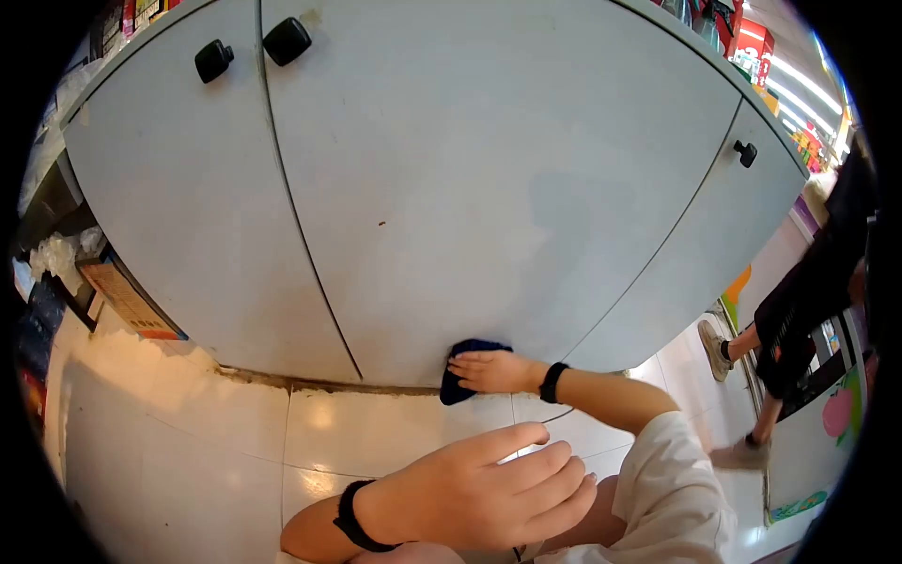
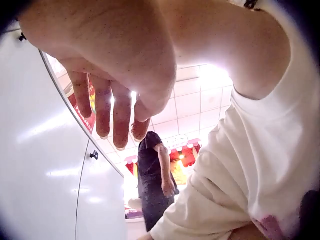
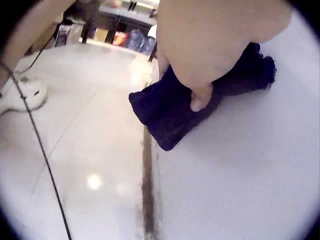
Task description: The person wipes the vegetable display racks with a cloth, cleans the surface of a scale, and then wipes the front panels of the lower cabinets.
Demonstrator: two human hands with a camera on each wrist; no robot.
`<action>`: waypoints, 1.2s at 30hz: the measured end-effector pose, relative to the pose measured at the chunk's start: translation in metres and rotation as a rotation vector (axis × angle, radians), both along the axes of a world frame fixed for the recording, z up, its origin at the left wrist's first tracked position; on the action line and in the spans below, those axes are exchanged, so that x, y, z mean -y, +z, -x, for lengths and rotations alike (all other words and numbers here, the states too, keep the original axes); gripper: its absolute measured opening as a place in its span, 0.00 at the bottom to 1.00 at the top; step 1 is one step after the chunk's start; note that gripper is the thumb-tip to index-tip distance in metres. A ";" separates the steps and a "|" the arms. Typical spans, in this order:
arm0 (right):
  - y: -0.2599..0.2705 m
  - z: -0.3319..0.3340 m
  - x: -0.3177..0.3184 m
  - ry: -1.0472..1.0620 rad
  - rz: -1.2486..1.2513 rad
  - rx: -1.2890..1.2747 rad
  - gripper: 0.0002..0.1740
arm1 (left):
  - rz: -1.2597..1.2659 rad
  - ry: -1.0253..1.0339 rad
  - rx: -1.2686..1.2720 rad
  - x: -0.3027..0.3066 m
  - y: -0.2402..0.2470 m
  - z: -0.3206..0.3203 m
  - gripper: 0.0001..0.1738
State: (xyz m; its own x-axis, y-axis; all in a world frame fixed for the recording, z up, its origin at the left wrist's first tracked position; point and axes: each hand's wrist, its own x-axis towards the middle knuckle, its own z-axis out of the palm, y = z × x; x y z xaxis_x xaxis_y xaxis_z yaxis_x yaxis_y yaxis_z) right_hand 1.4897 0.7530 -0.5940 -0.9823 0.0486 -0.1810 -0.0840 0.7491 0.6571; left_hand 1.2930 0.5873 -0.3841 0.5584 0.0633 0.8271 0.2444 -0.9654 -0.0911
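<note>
A dark blue cloth [image 1: 457,387] lies against the bottom edge of the white cabinet door [image 1: 423,188], just above the floor. The right hand [image 1: 493,370] presses it there with its fingers spread over it; the right wrist view shows the thumb on the bunched cloth [image 3: 170,112] beneath the right hand [image 3: 210,40]. Nearer the camera, the left hand [image 1: 489,484] hangs in the air, holding nothing, its fingers loosely bent. In the left wrist view the fingers of the left hand [image 2: 115,65] hang down, relaxed.
Black knobs [image 1: 287,41] sit on the cabinet doors. A dirty seam runs where the cabinet meets the tiled floor [image 1: 188,451]. At the right a person in dark clothes [image 1: 817,273] stands beside the cabinet. A framed sheet [image 1: 132,296] leans at the left. A thin cable [image 3: 45,155] crosses the right wrist view.
</note>
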 end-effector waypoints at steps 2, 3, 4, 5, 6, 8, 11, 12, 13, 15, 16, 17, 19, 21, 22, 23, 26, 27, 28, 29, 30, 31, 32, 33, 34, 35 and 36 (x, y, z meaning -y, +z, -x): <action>0.069 0.006 -0.003 0.034 0.017 -0.182 0.17 | 0.009 -0.032 -0.022 -0.004 -0.002 0.001 0.09; 0.103 0.009 -0.007 0.049 0.038 -0.300 0.16 | 0.008 -0.041 -0.032 -0.008 -0.003 0.002 0.10; 0.139 0.015 -0.010 0.073 0.064 -0.424 0.14 | 0.011 -0.040 -0.047 -0.011 -0.006 0.005 0.10; 0.191 0.023 -0.006 0.073 0.074 -0.531 0.13 | 0.016 -0.030 -0.062 -0.013 -0.006 0.008 0.10; 0.231 0.033 -0.008 0.074 -0.063 -0.618 0.13 | 0.023 -0.026 -0.075 -0.015 -0.007 0.009 0.10; 0.310 0.045 -0.006 0.034 -0.279 -0.844 0.15 | 0.043 -0.048 -0.074 -0.021 -0.010 0.009 0.10; 0.359 0.071 -0.016 0.102 -0.480 -1.176 0.16 | 0.053 -0.079 -0.049 -0.028 -0.016 0.006 0.10; 0.358 0.085 -0.018 0.151 -0.490 -1.272 0.16 | 0.044 -0.079 -0.053 -0.029 -0.017 0.005 0.09; 0.355 0.099 -0.020 0.204 -0.499 -1.369 0.16 | 0.034 -0.077 -0.057 -0.031 -0.018 0.005 0.09; 0.346 0.123 -0.035 0.225 -0.557 -1.433 0.16 | 0.021 -0.055 -0.064 -0.032 -0.016 0.006 0.09; 0.335 0.133 -0.038 0.233 -0.537 -1.434 0.15 | 0.020 -0.052 -0.066 -0.032 -0.015 0.006 0.09; 0.325 0.138 -0.034 0.203 -0.549 -1.423 0.15 | 0.030 -0.045 -0.084 -0.031 -0.016 0.007 0.09; 0.305 0.135 -0.029 0.166 -0.507 -1.351 0.15 | 0.060 -0.011 -0.117 -0.026 -0.019 0.010 0.10; 0.277 0.133 -0.022 0.157 -0.341 -1.226 0.15 | 0.063 -0.019 -0.119 -0.025 -0.015 0.008 0.10; 0.256 0.135 -0.018 0.141 -0.274 -1.140 0.15 | 0.065 -0.022 -0.126 -0.023 -0.013 0.009 0.11; 0.233 0.136 -0.015 0.127 -0.211 -1.051 0.16 | 0.054 -0.018 -0.117 -0.021 -0.013 0.009 0.11; 0.152 0.149 -0.009 0.013 -0.074 -0.755 0.14 | 0.017 -0.033 -0.072 -0.015 -0.013 0.000 0.11; 0.117 0.155 -0.014 0.042 -0.077 -0.677 0.15 | 0.019 -0.051 -0.059 -0.011 -0.011 -0.003 0.12; 0.088 0.163 -0.013 0.008 -0.061 -0.508 0.20 | 0.028 -0.071 -0.052 -0.007 -0.009 -0.005 0.12; 0.056 0.169 -0.015 0.026 -0.117 -0.419 0.21 | 0.021 -0.070 -0.071 -0.002 -0.007 -0.008 0.11; 0.038 0.172 -0.010 0.010 -0.103 -0.307 0.20 | 0.012 -0.072 -0.094 0.002 -0.006 -0.010 0.11; 0.027 0.174 -0.006 0.015 -0.108 -0.270 0.20 | -0.001 -0.074 -0.120 0.006 -0.004 -0.011 0.11; 0.019 0.175 -0.006 0.025 -0.119 -0.231 0.19 | 0.012 -0.090 -0.104 0.012 -0.002 -0.012 0.11; 0.022 0.176 -0.008 0.036 -0.095 -0.242 0.19 | 0.022 -0.101 -0.085 0.018 -0.001 -0.013 0.11; 0.026 0.174 -0.012 0.046 -0.070 -0.248 0.18 | 0.033 -0.113 -0.060 0.021 -0.001 -0.012 0.11; 0.030 0.171 -0.015 0.050 -0.040 -0.251 0.18 | 0.033 -0.121 -0.091 0.021 0.000 -0.011 0.11; 0.052 0.168 -0.016 0.082 -0.052 -0.339 0.16 | 0.040 -0.138 -0.119 0.022 0.001 -0.007 0.11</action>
